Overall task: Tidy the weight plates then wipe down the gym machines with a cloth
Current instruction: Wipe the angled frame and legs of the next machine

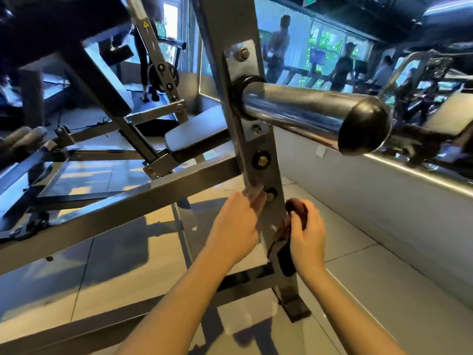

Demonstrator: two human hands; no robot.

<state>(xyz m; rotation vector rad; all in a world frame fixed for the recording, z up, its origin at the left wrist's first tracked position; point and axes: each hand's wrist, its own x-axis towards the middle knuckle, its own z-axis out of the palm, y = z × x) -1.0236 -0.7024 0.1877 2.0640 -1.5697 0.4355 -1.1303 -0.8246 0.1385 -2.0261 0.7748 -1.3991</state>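
My left hand [238,224] rests on the near edge of the grey upright post [258,139], fingers straight and pressed together, tips just beside a brass bolt [270,194]; my right hand [305,235] grips the dark cloth [284,257], fingers curled round it, holding it against the post's right side, one bunch showing above the knuckles and the rest hanging below the palm; a chrome peg [302,111] with a black end cap [364,126] juts from the post above both hands; tiled floor [371,290] beneath.
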